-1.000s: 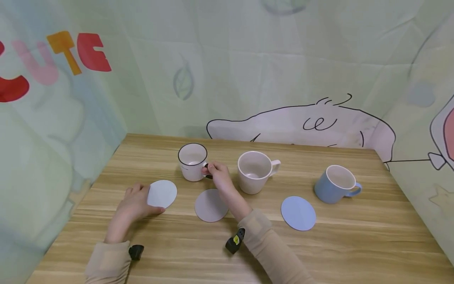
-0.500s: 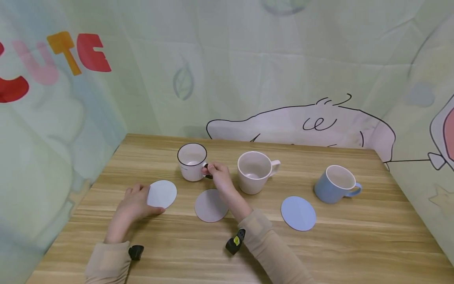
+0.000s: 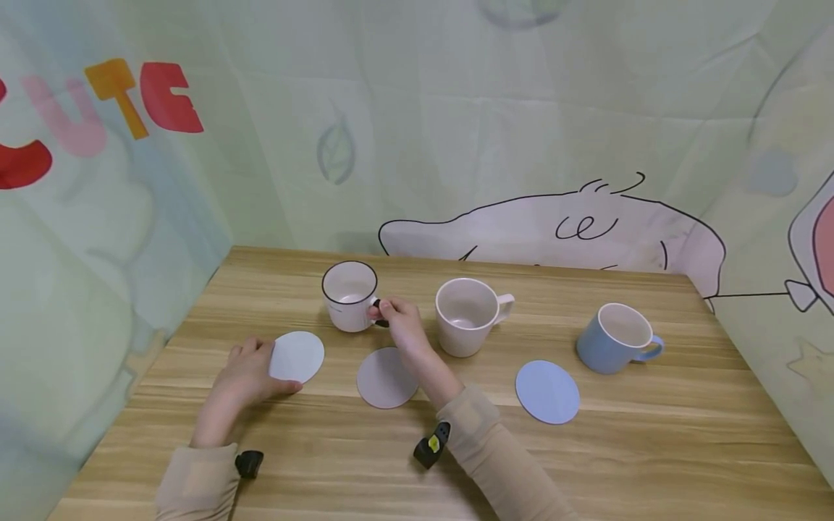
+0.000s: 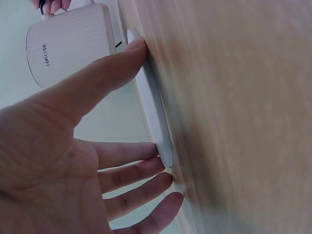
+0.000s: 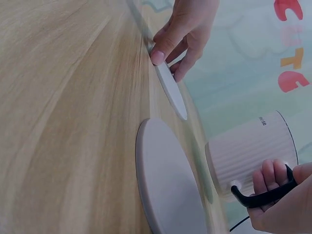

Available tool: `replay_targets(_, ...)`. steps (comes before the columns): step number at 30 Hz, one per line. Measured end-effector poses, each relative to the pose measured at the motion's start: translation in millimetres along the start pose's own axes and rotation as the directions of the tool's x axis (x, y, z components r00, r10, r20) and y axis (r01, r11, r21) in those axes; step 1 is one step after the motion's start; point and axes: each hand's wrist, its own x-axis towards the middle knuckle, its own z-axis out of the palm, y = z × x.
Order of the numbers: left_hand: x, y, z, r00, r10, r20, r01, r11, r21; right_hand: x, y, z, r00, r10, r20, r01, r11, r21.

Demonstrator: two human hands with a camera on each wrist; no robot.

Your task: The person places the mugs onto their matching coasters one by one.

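My left hand holds a round white coaster by its edge, thumb on the near side and fingers on the far side. The coaster lies on the table in the left wrist view. With curled fingers my right hand grips the black handle of a white mug with a dark rim. This mug is upright, behind the white coaster and slightly to its right. Fine ribs and small lettering show on its side in the wrist views.
A greyish-pink coaster lies under my right forearm. Beyond that forearm stands a cream mug, handle to the right. Farther right are a blue mug and a blue coaster. Printed cloth walls border the wooden table.
The dark-rimmed mug has shifted slightly left and upward in the head view, with my right hand on its handle. My left hand and the white coaster stay in place.
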Motion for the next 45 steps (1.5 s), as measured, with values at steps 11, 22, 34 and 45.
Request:
replay_targets(11,-0.8,-1.3,1.3,0.999,0.024,-0.021,-0.025,1.000,-0.008,-6,-3,1.4,0.999,-0.036,-0.003,0.036,0.999,-0.003)
replay_targets(22,-2.1,-0.6,0.4,0.999,0.027,-0.020,-0.027,1.000,-0.012,-9,-4,1.8,0.998,-0.057,0.014,0.057,0.998,0.000)
replay_targets(34,-2.0,0.1,0.5,1.000,0.021,-0.018,-0.021,1.000,-0.001,-10,-2,2.2,1.000,-0.019,0.019,0.019,1.000,-0.008)
replay_targets(45,-2.2,0.3,0.4,1.000,0.019,-0.015,-0.019,1.000,-0.004,-14,0,3.5,0.999,-0.030,0.016,0.030,0.999,0.030)
